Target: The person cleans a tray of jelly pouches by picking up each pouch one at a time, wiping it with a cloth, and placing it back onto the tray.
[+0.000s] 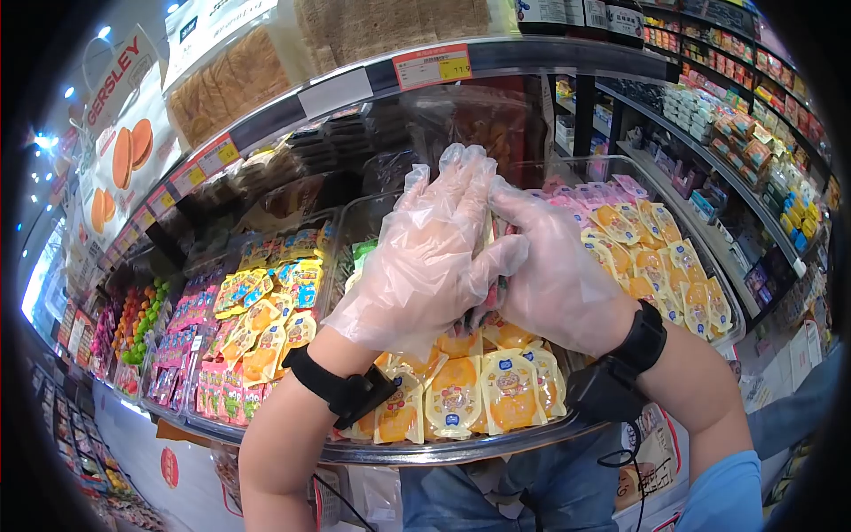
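Observation:
Both hands wear clear plastic gloves and meet above a bin of yellow snack packets (483, 390). My left hand (425, 257) is open, its back toward me, with the fingers stretched away from me and the thumb reaching over to the right hand. Beside it, touching, my right hand (567, 270) is open with one digit stretched toward the left hand; its other fingers are hidden. Dark and reddish wrapping shows in the small gap between the hands, too covered to name. A green packet (362, 253) peeks out left of my left hand.
A bin at right holds yellow packets (660, 266) and pink packets (612, 191). Mixed colourful packets (266, 310) fill the left bin. A shelf edge with a price tag (432, 66) crosses above, carrying bagged bread (235, 80). Stocked shelves (709, 151) stand at right.

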A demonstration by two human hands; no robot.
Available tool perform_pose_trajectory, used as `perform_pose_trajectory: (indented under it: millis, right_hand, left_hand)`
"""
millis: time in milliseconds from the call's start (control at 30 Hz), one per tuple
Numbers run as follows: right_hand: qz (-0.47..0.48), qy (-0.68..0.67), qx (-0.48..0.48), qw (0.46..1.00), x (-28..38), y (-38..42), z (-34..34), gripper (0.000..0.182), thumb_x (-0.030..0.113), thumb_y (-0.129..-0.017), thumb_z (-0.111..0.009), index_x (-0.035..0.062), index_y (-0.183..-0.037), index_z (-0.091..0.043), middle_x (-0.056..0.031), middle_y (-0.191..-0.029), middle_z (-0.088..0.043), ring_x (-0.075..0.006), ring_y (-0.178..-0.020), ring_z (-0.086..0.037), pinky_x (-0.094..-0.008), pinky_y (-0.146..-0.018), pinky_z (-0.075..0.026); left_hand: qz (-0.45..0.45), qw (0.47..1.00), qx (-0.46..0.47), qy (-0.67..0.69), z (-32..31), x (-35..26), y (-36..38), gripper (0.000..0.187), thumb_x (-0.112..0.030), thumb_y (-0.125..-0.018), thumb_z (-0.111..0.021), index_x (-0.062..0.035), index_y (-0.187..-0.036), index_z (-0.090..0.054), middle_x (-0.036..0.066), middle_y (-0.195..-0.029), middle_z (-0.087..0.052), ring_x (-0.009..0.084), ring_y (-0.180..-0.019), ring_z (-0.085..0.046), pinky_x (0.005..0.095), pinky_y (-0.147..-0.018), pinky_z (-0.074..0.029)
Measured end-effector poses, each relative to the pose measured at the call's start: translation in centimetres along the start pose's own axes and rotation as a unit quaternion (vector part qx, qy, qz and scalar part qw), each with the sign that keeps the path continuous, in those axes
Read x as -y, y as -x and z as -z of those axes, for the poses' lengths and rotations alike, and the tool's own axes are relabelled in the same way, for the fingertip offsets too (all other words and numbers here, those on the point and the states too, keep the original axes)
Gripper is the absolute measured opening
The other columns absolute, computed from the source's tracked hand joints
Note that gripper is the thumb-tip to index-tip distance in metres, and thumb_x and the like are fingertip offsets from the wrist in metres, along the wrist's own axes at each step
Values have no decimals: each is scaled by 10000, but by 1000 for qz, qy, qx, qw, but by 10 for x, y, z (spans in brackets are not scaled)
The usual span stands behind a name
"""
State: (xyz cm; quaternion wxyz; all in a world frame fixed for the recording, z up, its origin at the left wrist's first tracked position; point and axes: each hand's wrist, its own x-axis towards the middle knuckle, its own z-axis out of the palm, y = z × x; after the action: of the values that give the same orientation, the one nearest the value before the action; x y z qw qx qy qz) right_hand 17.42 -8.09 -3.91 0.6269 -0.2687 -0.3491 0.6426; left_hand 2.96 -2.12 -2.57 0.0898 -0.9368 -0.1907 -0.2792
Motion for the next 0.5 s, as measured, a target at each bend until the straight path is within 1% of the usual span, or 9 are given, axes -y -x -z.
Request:
perform_pose_trajectory:
  millis: [67, 100, 167, 200, 267, 367, 400, 467, 500]
  right_hand:
    - [157, 212, 13, 964, 2, 3, 6, 327, 151, -928, -572, 35, -1233, -551, -138, -1172, -626, -246, -1034, -619, -366, -897, -500]
    - [230, 314, 21, 921, 3, 4, 8, 391, 146, -893, -614, 10, -1252, -539, -160, -1201, -618, -269, -1084, -611, -369, -925, -490]
    - [363, 502, 34, 784, 5, 6, 13, 531, 136, -823, -697, -39, -1291, -517, -204, -1258, -600, -315, -1184, -596, -376, -981, -468]
    - [363, 502, 34, 784, 7, 7, 16, 531, 136, -823, -697, -39, -1291, -517, -204, -1258, -600, -315, -1184, -596, -376, -981, -468]
    - [358, 534, 53, 764, 11, 7, 17, 534, 133, -827, -698, -45, -1294, -511, -201, -1268, -598, -296, -1177, -598, -368, -985, -466]
    - [322, 466, 79, 820, 14, 14, 6, 482, 90, -849, -661, -32, -1294, -520, -161, -1247, -616, -273, -1146, -609, -340, -1001, -452]
    - [322, 466, 79, 820, 13, 13, 4, 482, 90, -849, -661, -32, -1294, -520, -161, -1247, -616, -273, -1146, -609, -340, -1001, -452]
    - [189, 209, 99, 955, 8, 7, 1, 391, 121, -905, -603, -5, -1269, -536, -126, -1215, -621, -251, -1129, -608, -335, -1003, -453]
    - [114, 70, 104, 986, 5, 4, -1, 349, 136, -933, -573, 9, -1257, -544, -109, -1199, -623, -240, -1120, -607, -333, -1003, -454]
  left_hand:
    - [-11, 1000, -17, 7, -4, 0, 0, 720, -419, -957, -513, 84, -1438, -330, 298, -1459, -387, 436, -1385, -348, 557, -1144, -241]
    - [-12, 1000, -17, 7, -3, -3, 0, 720, -419, -957, -513, 84, -1438, -330, 298, -1459, -387, 436, -1385, -348, 557, -1144, -241]
    - [-24, 999, -9, 20, 2, -9, -2, 706, -399, -955, -517, 82, -1436, -329, 299, -1450, -394, 435, -1386, -346, 551, -1140, -255]
    - [-24, 999, -9, 21, 2, -9, -3, 706, -399, -955, -517, 82, -1436, -329, 299, -1450, -394, 435, -1386, -346, 551, -1140, -255]
    - [-1, 1000, 13, 22, 2, -10, -2, 653, -338, -992, -478, 38, -1486, -276, 264, -1529, -300, 403, -1444, -251, 500, -1190, -165]
    - [8, 1000, -4, -11, -3, -8, 0, 639, -299, -987, -489, 30, -1490, -273, 254, -1534, -300, 400, -1444, -255, 500, -1186, -177]
    - [8, 1000, -5, -11, -3, -7, 0, 639, -299, -987, -489, 30, -1490, -273, 254, -1534, -300, 400, -1444, -255, 500, -1186, -177]
    - [19, 1000, -20, -7, -2, -4, -2, 626, -292, -990, -476, 28, -1491, -277, 246, -1536, -302, 399, -1444, -252, 497, -1188, -175]
    - [19, 1000, -20, -7, -2, -1, -1, 626, -292, -990, -476, 28, -1491, -277, 246, -1536, -302, 399, -1444, -252, 497, -1188, -175]
